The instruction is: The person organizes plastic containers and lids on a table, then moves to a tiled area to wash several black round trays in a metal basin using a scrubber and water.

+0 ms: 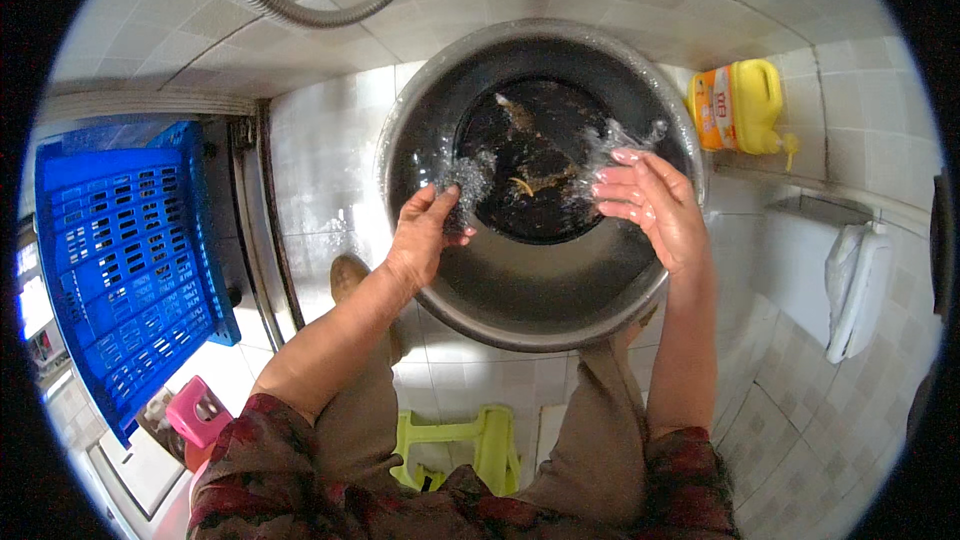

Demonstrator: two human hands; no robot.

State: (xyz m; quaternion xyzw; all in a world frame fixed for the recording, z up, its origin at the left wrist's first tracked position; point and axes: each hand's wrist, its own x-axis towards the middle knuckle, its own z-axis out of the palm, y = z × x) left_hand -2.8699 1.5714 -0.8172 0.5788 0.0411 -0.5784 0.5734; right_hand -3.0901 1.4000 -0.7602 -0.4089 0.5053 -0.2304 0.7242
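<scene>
In front of me a large round grey basin (540, 292) stands on the tiled floor. Its dark bottom shows brownish streaks, and a small curved yellowish piece (520, 186) lies among them. At the basin's left side my left hand (427, 229) has its fingers bent beside a frothy grey patch that looks like splashing water. Whether it grips anything there is unclear. My right hand (651, 199), wet and with fingers apart, is over the right side of the basin. Clear water splashes (619, 139) off its fingertips, and nothing shows in its palm.
A yellow jug (756, 105) with an orange label is right of the basin. On the right wall hangs a white holder (806, 255). A blue plastic crate (127, 247) and pink plastic item (197, 411) are left. A green stool (495, 442) sits below me; a metal hose (300, 11) hangs above.
</scene>
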